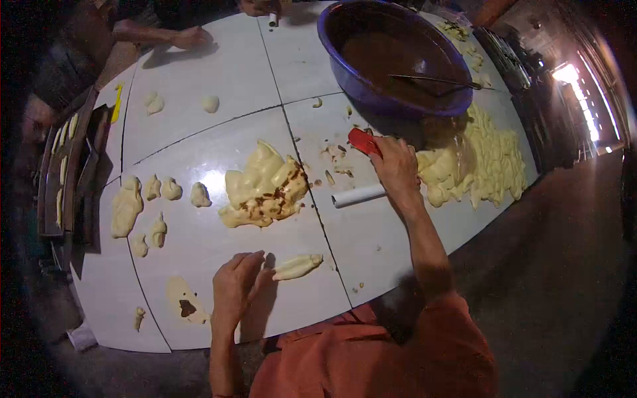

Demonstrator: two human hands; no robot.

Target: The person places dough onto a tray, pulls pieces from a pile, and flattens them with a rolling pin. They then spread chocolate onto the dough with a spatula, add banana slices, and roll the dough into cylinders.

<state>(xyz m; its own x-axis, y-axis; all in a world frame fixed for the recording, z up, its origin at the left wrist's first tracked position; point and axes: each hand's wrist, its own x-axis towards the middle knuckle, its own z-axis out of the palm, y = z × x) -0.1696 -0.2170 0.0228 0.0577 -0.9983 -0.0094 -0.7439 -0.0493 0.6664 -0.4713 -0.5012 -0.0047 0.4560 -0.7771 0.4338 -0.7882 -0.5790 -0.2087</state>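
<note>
My right hand (398,169) is wrapped around a small red scraper-like tool (363,141), its end sticking out to the left above scattered brown crumbs. Below that hand lies a white tube-shaped rolling pin (358,196), partly covered by my wrist. My left hand (239,278) is low over the table with its fingers loosely apart, the fingertips just left of a rolled piece of dough (297,266). A large dough mound (262,182) streaked with brown filling sits ahead, between the hands. Left of my left hand is a flat dough piece (182,295) with a dark filling spot.
A purple basin (332,56) of brown filling stands at the back, a spoon (434,81) inside. Lumpy dough (494,159) covers the right side. Several small dough lumps (171,189) dot the left. Trays (73,166) stand at the left edge. Another person's hand (191,38) rests across the table.
</note>
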